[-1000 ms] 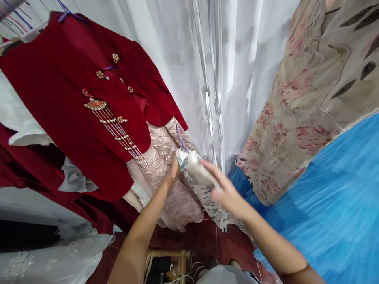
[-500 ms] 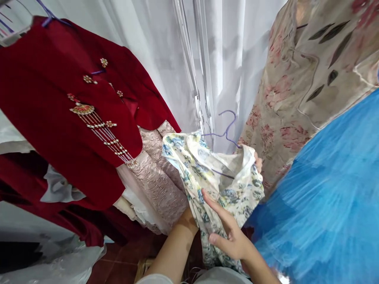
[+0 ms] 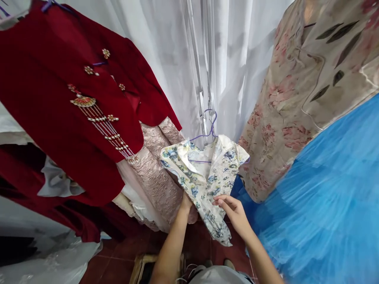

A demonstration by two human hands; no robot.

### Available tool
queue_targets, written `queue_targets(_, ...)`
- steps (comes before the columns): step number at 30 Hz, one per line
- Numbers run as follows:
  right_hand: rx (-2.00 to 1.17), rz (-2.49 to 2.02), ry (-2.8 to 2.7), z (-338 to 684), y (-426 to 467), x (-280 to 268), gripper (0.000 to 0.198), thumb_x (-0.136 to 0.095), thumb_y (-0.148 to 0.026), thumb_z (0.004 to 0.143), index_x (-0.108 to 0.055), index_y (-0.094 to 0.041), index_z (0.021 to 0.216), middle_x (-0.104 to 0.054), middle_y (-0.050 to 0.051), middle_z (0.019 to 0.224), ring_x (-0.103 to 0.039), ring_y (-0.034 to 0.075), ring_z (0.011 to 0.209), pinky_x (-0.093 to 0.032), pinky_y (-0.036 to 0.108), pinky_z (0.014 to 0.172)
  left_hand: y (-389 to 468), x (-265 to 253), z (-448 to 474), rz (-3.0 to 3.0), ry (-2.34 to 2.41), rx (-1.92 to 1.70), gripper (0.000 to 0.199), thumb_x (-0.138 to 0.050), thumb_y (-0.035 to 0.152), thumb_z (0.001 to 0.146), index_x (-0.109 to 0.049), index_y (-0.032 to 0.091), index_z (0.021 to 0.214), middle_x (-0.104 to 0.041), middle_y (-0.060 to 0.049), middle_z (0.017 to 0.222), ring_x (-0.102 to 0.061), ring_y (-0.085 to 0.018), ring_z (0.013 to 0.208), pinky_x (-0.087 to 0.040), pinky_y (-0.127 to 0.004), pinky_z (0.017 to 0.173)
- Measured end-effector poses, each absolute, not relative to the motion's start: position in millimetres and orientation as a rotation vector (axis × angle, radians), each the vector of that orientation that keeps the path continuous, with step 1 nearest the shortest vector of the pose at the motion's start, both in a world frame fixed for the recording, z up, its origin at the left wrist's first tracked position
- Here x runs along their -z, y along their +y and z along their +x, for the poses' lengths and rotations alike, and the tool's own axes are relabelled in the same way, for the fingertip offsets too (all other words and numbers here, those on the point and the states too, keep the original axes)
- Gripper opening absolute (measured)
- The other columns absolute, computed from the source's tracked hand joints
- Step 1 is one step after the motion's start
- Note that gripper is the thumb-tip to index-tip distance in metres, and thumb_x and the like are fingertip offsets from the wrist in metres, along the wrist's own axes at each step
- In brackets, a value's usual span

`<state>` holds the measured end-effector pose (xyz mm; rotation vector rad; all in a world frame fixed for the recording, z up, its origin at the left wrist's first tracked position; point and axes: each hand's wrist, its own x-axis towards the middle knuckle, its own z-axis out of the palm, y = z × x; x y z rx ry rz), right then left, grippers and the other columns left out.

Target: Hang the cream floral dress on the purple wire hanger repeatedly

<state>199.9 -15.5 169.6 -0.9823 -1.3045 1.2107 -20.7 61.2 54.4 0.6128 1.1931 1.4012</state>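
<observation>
A white short-sleeved floral top (image 3: 192, 179) with blue and yellow flowers and an open V neck is on a thin purple hanger (image 3: 212, 126) in the middle of the head view. The hanger's hook is up against the metal poles; whether it is caught there I cannot tell. My left hand (image 3: 186, 203) reaches behind the top's left side, its fingers hidden by the cloth. At the front, my right hand (image 3: 233, 213) has thumb and fingers drawn together on the fabric near the waist.
A dark red jacket (image 3: 97, 114) with beaded ornaments hangs at left over a pink textured skirt (image 3: 160, 181). Metal poles (image 3: 201, 85) stand before white curtains (image 3: 160, 47). To the right are a beige floral dress (image 3: 275, 118) and blue tulle (image 3: 328, 189). A wooden frame (image 3: 139, 264) rests on the tiled floor.
The top and hanger have moved away from me toward the poles, and the top hangs straighter. My right hand's spread fingers have come together. My left hand has left the top's right shoulder.
</observation>
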Motion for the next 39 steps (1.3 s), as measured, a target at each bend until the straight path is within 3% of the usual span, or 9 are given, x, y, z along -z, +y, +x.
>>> queue_targets(5, -1.052, -1.24, -1.324, 191, 49, -135, 0.051, -0.061, -0.062, 0.086, -0.071, -0.014, 0.102, -0.073, 0.007, 0.07, -0.063, 0.022, 0.06, -0.047, 0.032, 0.06, 35, -13, -52, 0.198, 1.177, -1.458, 0.021, -0.064, 0.032, 0.086, -0.07, 0.022, 0.103, -0.068, -0.011, 0.127, -0.058, -0.026, 0.13, -0.049, -0.036, 0.102)
queue_targets(8, -0.851, -1.51, -1.404, 173, 85, -130, 0.052, -0.06, -0.059, 0.086, -0.071, -0.014, 0.111, -0.075, 0.007, 0.072, -0.068, 0.026, 0.068, -0.045, 0.031, 0.062, 12, -1, -44, 0.153, 1.114, -1.425, 0.023, -0.074, 0.029, 0.077, -0.07, 0.02, 0.098, -0.07, -0.013, 0.121, -0.064, -0.026, 0.117, -0.05, -0.035, 0.094)
queue_targets(11, -0.664, -1.773, -1.41, 154, 113, -134, 0.045, -0.059, -0.054, 0.089, -0.075, -0.017, 0.11, -0.076, 0.007, 0.072, -0.072, 0.027, 0.078, -0.042, 0.03, 0.064, 2, -6, -22, 0.353, 1.023, -1.353, 0.033, -0.082, 0.037, 0.073, -0.069, 0.017, 0.096, -0.072, -0.012, 0.105, -0.068, -0.022, 0.096, -0.05, -0.032, 0.083)
queue_targets(16, -0.557, -1.867, -1.351, 139, 135, -138, 0.036, -0.055, -0.046, 0.092, -0.077, -0.018, 0.095, -0.078, 0.01, 0.079, -0.07, 0.026, 0.076, -0.036, 0.029, 0.062, -8, -16, -1, 0.568, 0.944, -1.243, 0.044, -0.08, 0.053, 0.075, -0.069, 0.016, 0.094, -0.072, -0.01, 0.092, -0.066, -0.018, 0.082, -0.048, -0.029, 0.077)
queue_targets(19, -0.565, -1.84, -1.355, 142, 129, -133, 0.031, -0.056, -0.041, 0.09, -0.076, -0.018, 0.087, -0.076, 0.008, 0.073, -0.067, 0.024, 0.069, -0.034, 0.029, 0.059, -8, -18, 2, 0.631, 0.951, -1.207, 0.047, -0.08, 0.058, 0.074, -0.069, 0.015, 0.092, -0.071, -0.009, 0.087, -0.065, -0.017, 0.076, -0.047, -0.028, 0.074)
queue_targets(22, -0.573, -1.814, -1.349, 143, 118, -126, 0.031, -0.058, -0.046, 0.089, -0.074, -0.018, 0.091, -0.074, 0.005, 0.068, -0.065, 0.022, 0.063, -0.033, 0.028, 0.058, 5, -28, 7, 0.682, 0.977, -1.193, 0.049, -0.079, 0.059, 0.073, -0.07, 0.014, 0.091, -0.071, -0.01, 0.088, -0.065, -0.017, 0.075, -0.046, -0.027, 0.071)
queue_targets(27, -0.445, -1.751, -1.333, 134, 115, -122, 0.043, -0.056, -0.054, 0.091, -0.07, -0.015, 0.104, -0.072, 0.005, 0.067, -0.063, 0.023, 0.064, -0.03, 0.029, 0.06, 32, -54, 23, 0.804, 1.013, -1.242, 0.039, -0.074, 0.053, 0.077, -0.069, 0.016, 0.087, -0.071, -0.007, 0.086, -0.064, -0.017, 0.074, -0.046, -0.027, 0.07)
queue_targets(32, -0.463, -1.759, -1.348, 130, 118, -121, 0.037, -0.049, -0.047, 0.095, -0.069, -0.016, 0.096, -0.07, 0.005, 0.065, -0.059, 0.021, 0.06, -0.028, 0.028, 0.059, 49, -68, 29, 0.982, 1.083, -1.355, 0.027, -0.067, 0.045, 0.082, -0.067, 0.018, 0.085, -0.068, -0.005, 0.083, -0.063, -0.017, 0.074, -0.048, -0.027, 0.069)
queue_targets(39, -0.44, -1.712, -1.285, 132, 110, -112, 0.047, -0.049, -0.059, 0.092, -0.068, -0.016, 0.101, -0.066, 0.001, 0.06, -0.059, 0.021, 0.058, -0.031, 0.028, 0.06, 59, -71, 25, 1.029, 1.127, -1.426, 0.02, -0.063, 0.037, 0.084, -0.066, 0.018, 0.087, -0.069, -0.005, 0.085, -0.063, -0.016, 0.073, -0.048, -0.026, 0.07)
